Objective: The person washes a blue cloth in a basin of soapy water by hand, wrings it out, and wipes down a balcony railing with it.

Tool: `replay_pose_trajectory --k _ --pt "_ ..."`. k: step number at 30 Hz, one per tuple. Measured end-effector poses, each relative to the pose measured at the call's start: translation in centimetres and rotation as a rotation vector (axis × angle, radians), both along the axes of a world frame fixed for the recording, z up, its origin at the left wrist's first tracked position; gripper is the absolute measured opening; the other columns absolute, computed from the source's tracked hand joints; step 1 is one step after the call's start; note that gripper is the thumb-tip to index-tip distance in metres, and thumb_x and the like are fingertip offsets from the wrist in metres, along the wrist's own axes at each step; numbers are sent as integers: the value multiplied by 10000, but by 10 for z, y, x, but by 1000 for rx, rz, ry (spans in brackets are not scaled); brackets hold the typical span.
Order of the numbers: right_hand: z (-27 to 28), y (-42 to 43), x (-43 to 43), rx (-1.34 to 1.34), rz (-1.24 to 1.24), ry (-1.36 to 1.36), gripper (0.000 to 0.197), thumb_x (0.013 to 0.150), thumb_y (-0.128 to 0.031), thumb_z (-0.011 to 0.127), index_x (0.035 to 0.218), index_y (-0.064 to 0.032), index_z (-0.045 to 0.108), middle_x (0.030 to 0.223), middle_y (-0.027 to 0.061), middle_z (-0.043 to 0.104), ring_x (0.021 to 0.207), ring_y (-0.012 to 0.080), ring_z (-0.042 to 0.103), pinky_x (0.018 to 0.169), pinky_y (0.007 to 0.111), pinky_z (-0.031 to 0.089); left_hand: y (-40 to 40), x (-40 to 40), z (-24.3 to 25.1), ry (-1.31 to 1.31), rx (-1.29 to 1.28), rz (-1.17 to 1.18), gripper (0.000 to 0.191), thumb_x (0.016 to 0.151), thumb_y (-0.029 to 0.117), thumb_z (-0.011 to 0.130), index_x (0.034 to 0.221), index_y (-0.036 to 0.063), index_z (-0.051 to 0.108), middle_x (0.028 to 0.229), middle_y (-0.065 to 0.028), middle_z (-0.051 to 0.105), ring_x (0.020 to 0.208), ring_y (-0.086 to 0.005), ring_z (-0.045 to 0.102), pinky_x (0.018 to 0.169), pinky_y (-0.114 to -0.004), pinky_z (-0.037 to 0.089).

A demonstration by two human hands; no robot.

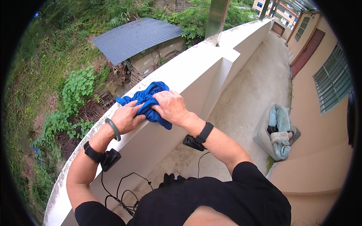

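A crumpled blue cloth lies on the white top of the balcony parapet, one end hanging over the inner edge. My left hand grips the cloth's near left part, its thumb at the parapet's inner edge. On the cloth's right side, my right hand pinches a fold between thumb and fingers. A green bangle circles my left wrist. Black straps with small black devices sit on both forearms.
Black cables hang below my arms. A metal post stands on the parapet. To the right, a grey fabric container with folded textiles sits by the house wall. Beyond the parapet, a drop leads to a roofed shed.
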State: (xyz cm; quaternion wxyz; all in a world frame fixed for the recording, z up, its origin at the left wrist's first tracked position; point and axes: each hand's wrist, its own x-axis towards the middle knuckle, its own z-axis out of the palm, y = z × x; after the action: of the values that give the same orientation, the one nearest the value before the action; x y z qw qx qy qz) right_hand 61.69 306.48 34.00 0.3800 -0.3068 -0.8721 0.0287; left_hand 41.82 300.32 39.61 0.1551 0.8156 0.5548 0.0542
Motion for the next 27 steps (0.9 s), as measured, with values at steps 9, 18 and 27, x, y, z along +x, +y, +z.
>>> replay_pose_trajectory --k 9,18,27 --pt "4 -104 -111 -42 472 2 295 702 -243 734 842 -65 545 834 74 559 863 238 562 789 362 436 -178 -85 14 -35 -1 369 517 769 153 687 1254 31 558 1289 -304 482 1148 -453 505 979 -436 424" --pt "-4 -43 -75 -46 582 42 314 717 -291 742 841 -87 538 820 45 578 835 216 575 771 336 427 -133 -41 8 61 59 430 520 764 139 688 1248 13 546 1285 -297 483 1160 -449 493 971 -432 421" --pt "-3 128 78 -102 419 -39 310 765 -285 714 965 -82 590 885 74 615 922 235 606 925 407 420 61 97 -8 3 156 303 512 796 176 670 1264 23 530 1276 -286 483 1144 -440 496 960 -434 423"
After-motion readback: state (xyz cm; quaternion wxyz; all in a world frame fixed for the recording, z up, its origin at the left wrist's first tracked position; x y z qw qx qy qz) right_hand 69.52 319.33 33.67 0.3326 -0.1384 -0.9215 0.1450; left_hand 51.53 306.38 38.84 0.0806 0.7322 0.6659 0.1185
